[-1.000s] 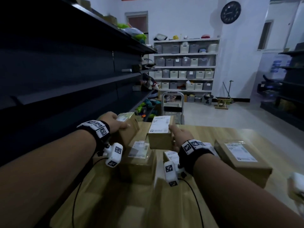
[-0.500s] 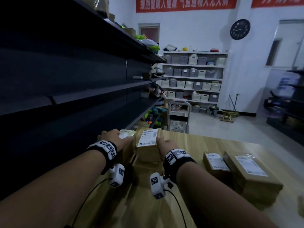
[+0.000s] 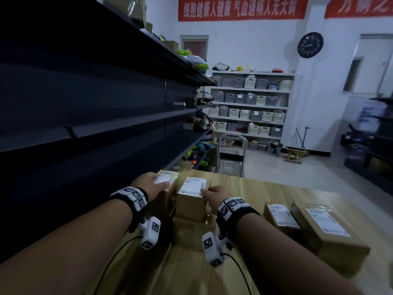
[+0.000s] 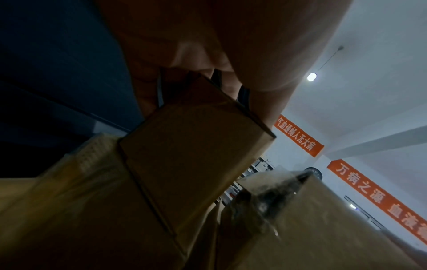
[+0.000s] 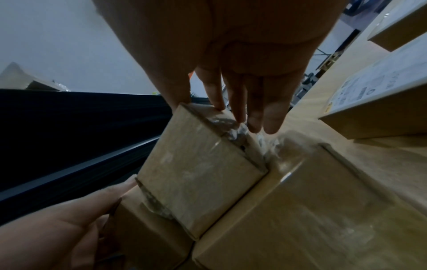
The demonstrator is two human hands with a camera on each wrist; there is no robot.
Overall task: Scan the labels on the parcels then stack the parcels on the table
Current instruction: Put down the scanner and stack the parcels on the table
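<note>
A small brown parcel (image 3: 191,204) with a white label (image 3: 193,185) stands on a larger box (image 3: 191,231) at the table's left side. My right hand (image 3: 214,194) holds it, thumb on the label and straight fingers (image 5: 240,102) down its right side. Just left of it stands another labelled parcel (image 3: 168,179). My left hand (image 3: 152,182) lies over the top of that one, and in the left wrist view the thumb and fingers wrap the box (image 4: 196,138). Two more labelled parcels (image 3: 280,217) (image 3: 327,233) lie on the table to the right.
A dark metal shelf rack (image 3: 106,124) runs close along the left of the wooden table (image 3: 276,192). A metal trolley (image 3: 230,154) stands beyond the table's far end. White shelves of bins line the back wall.
My right hand has carried the small parcel left and down onto the larger box, beside the left parcel. My left hand has stayed on its parcel. The head view has tilted up.
</note>
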